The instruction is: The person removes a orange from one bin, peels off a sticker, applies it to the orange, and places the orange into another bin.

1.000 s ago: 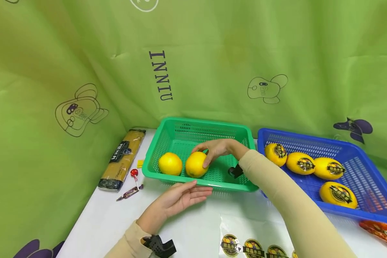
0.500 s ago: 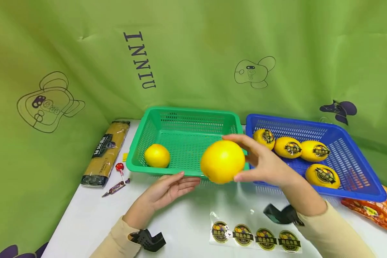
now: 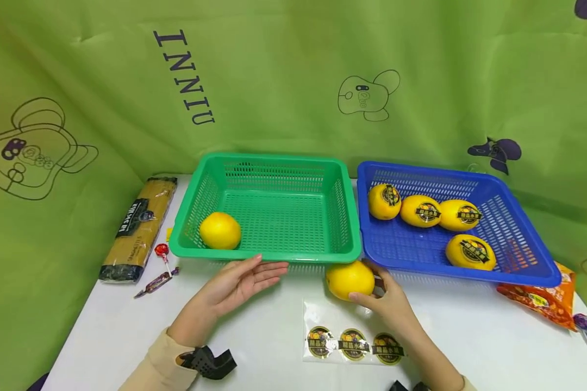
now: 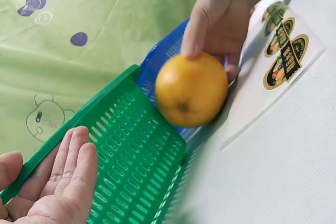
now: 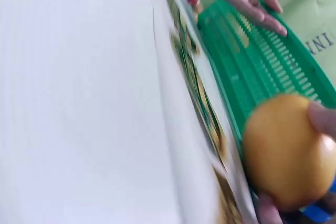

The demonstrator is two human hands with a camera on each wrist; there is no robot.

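White table (image 3: 469, 336); right hand (image 3: 388, 304) grips orange (image 3: 349, 279); left hand (image 3: 235, 282) flat, fingers straight, against green basket (image 3: 269, 252).

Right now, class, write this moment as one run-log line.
right hand: holds orange on table | left hand: open, by green basket | sticker sheet: in front of orange

Pasta packet (image 3: 135, 227), lollipop (image 3: 162, 252), snack bag (image 3: 538, 296)
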